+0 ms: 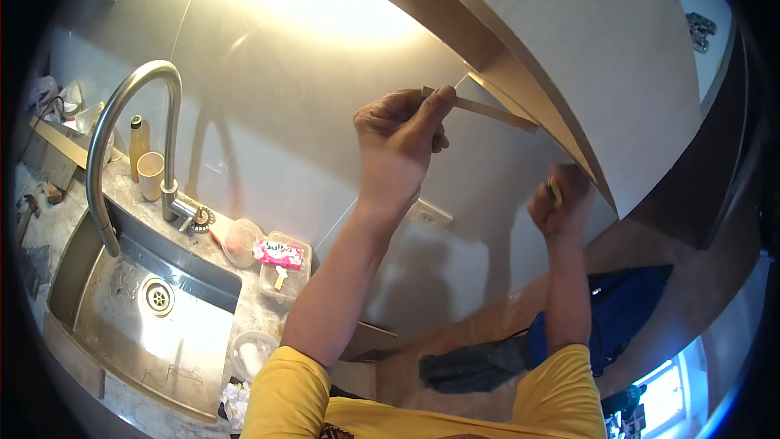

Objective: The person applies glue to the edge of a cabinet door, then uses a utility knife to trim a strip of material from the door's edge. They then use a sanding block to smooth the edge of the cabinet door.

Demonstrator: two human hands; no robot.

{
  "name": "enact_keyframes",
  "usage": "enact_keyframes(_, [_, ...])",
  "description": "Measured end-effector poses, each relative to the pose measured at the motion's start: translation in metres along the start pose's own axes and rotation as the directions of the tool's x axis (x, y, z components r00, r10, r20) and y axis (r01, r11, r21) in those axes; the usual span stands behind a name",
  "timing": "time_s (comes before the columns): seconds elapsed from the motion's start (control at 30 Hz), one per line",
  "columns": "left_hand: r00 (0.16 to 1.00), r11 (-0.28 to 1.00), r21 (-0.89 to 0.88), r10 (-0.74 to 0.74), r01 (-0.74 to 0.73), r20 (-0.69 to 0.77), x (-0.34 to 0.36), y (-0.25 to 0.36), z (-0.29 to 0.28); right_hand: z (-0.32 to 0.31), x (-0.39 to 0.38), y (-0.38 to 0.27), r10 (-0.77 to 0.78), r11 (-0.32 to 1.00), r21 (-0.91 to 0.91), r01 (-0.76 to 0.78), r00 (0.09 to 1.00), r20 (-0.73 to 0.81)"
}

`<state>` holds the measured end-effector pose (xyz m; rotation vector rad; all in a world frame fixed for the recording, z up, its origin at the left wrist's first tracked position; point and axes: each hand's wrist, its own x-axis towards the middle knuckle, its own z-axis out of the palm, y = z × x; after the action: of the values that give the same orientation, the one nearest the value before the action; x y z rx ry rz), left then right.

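My left hand (pixel 400 132) pinches a thin, flat tan strip (pixel 487 109) under the cabinet's lower edge (pixel 520 73). My right hand (pixel 559 202) is closed around a small yellowish object (pixel 555 191).

A home kitchen under fit-out or repair — a stainless sink (pixel 154 317) is set in a stone counter (pixel 244 297) with a tall arched faucet (pixel 134 114) at its back rim. Behind the sink stand cups and a bottle (pixel 139 145); right of it, plastic food containers (pixel 284 268), wall sockets (pixel 428 213) and a wall cabinet (pixel 585 57) above.
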<state>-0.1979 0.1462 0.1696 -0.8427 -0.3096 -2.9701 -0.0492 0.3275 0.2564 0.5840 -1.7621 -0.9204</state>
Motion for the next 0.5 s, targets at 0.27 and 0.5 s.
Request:
enact_keyframes(0.27, [0.998,0.991,-0.118,-0.066,0.068,0.018,0.002,-0.010,-0.002,0.006,0.038,-0.025,-0.041,0.977,-0.214,-0.016,0.965,-0.257])
enact_keyframes(0.5, [0.995,0.987,-0.121,-0.103,0.103,0.003,-0.004,-0.005,-0.001,0.021,0.050,-0.017,-0.034,0.965,-0.255,-0.059,0.938,-0.346])
